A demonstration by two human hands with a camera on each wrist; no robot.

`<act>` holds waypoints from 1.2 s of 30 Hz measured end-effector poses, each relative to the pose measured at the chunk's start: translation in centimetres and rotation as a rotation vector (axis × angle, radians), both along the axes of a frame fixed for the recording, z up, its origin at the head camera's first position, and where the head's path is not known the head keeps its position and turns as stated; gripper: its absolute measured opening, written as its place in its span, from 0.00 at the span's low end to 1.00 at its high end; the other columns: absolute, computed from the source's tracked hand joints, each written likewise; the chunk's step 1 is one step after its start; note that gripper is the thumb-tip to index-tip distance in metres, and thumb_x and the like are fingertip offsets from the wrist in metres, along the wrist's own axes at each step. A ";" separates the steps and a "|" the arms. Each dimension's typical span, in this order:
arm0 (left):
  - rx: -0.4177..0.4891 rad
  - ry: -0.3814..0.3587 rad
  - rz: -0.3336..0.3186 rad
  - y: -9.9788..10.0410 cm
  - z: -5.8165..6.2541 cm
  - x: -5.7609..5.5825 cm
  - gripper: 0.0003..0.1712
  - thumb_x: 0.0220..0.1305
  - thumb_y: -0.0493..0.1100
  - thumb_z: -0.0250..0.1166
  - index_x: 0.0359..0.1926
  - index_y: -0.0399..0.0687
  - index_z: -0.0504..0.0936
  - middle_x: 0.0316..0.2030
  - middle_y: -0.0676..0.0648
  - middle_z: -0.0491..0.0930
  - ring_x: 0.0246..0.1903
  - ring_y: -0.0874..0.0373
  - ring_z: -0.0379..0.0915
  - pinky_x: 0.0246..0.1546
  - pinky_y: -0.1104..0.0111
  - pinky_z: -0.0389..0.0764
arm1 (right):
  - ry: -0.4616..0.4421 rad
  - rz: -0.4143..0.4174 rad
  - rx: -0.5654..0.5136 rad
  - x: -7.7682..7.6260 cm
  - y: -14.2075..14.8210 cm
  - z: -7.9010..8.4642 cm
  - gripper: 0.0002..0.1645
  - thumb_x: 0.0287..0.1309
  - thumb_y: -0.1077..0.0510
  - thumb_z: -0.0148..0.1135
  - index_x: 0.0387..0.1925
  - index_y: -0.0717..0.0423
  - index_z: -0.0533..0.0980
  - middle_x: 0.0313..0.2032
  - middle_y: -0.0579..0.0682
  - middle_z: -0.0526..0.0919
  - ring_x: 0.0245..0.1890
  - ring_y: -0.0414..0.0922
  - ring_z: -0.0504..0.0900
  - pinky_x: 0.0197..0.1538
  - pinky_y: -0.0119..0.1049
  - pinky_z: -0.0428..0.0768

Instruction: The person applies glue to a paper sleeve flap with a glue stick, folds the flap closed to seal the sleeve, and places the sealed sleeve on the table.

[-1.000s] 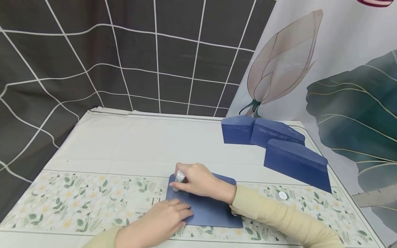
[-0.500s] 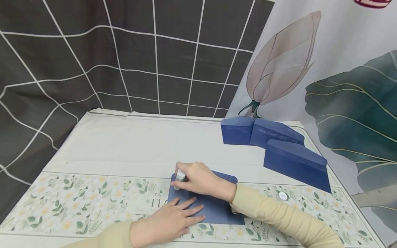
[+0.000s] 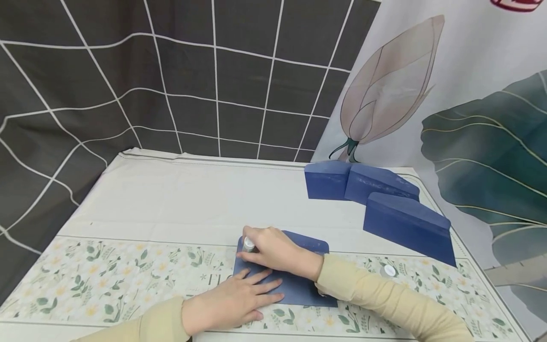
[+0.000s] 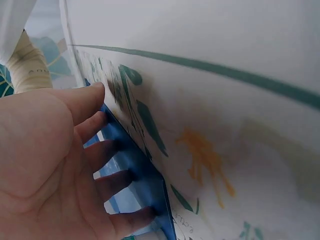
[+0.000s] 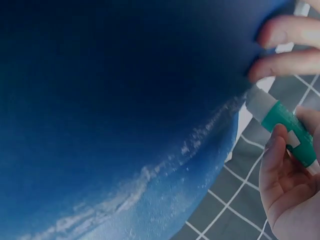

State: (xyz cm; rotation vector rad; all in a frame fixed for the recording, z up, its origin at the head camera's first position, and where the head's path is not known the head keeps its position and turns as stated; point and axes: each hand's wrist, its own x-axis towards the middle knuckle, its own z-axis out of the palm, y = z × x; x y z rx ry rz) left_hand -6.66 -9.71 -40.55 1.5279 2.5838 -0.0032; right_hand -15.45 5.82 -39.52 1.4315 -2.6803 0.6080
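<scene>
Firstly, beyond the right hand point(image 3: 273, 249): dark grid cloth point(image 3: 243, 123) behind the table point(image 3: 179, 194). Far right of the grip, on the table: three blue envelopes point(image 3: 408, 231), set close together, untouched by either hand. Directly beneath the grip, flat: a fourth envelope point(image 3: 299, 290), evidently under work. Just on the near side of the grip, on that envelope: left hand point(image 3: 232, 302), fingers straight and spread, holding nothing. Noted as changed over the last second: left fingers, formerly bunched by the lower left, now fanned farther across the paper; envelope also nudged slightly away from the person. Judged from that: better bracing for the gluing, with some risk of paper creep under pressure. Within the grip: glue stick point(image 3: 249, 244), clasped between thumb and fingers, near the left end of the envelope. Leading off from its tip, in the right wrist view: white streak point(image 5: 142, 181), probably glue. Well right of the grip: white disc point(image 3: 389, 270), identity uncertain.
</scene>
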 end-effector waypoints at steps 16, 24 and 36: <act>0.102 -0.016 -0.031 -0.6 -0.9 -0.1 0.33 0.72 0.65 0.38 0.72 0.60 0.61 0.73 0.50 0.58 0.73 0.50 0.52 0.67 0.52 0.63 | 0.178 -0.004 0.024 -0.6 -0.9 -0.8 0.15 0.60 0.48 0.62 0.25 0.50 0.71 0.12 0.38 0.71 0.11 0.29 0.67 0.18 0.16 0.61; 0.131 -0.086 -0.022 -0.7 -0.9 0.0 0.35 0.71 0.67 0.39 0.72 0.59 0.61 0.73 0.50 0.58 0.73 0.49 0.52 0.67 0.50 0.64 | 0.175 -0.014 0.042 -0.5 -0.9 -0.7 0.13 0.59 0.50 0.62 0.24 0.51 0.71 0.13 0.40 0.74 0.12 0.31 0.71 0.18 0.17 0.64; 0.168 -0.073 -0.011 -0.7 -1.0 0.0 0.38 0.67 0.70 0.44 0.72 0.60 0.62 0.73 0.52 0.59 0.72 0.48 0.54 0.64 0.48 0.66 | 0.197 -0.038 0.096 -0.4 -0.6 0.1 0.11 0.55 0.51 0.65 0.25 0.51 0.73 0.13 0.41 0.75 0.12 0.32 0.70 0.19 0.19 0.66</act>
